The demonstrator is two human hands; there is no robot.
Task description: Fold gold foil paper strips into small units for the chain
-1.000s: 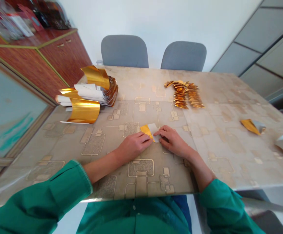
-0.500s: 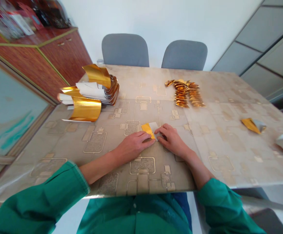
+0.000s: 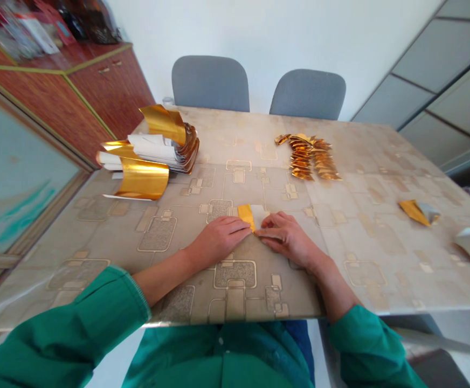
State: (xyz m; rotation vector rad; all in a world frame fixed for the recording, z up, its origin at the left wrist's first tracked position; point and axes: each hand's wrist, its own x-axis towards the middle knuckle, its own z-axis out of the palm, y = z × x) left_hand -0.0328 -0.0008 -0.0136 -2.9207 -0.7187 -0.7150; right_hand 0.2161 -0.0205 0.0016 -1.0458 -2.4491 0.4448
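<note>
Paper (image 3: 244, 212), gold-and-white, lying on table (image 3: 364, 215); my left hand (image 3: 221, 238) holding gold side, right hand (image 3: 290, 240) pinching nearest edge; I'm judging it light, easily creased, best held by edges.

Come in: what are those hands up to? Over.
Left hand on paper; right hand at its near edge. Paper part gold, part white. Folded gold pieces farther off, apart from hands.

The left forearm (image 3: 164, 274) slants in from the lower left and the right forearm (image 3: 336, 283) from the lower right, the left hand (image 3: 226, 237) palm-down, fingers together, the right hand (image 3: 285, 237) curled, fingertips nearly meeting around the frame's centre.
</note>
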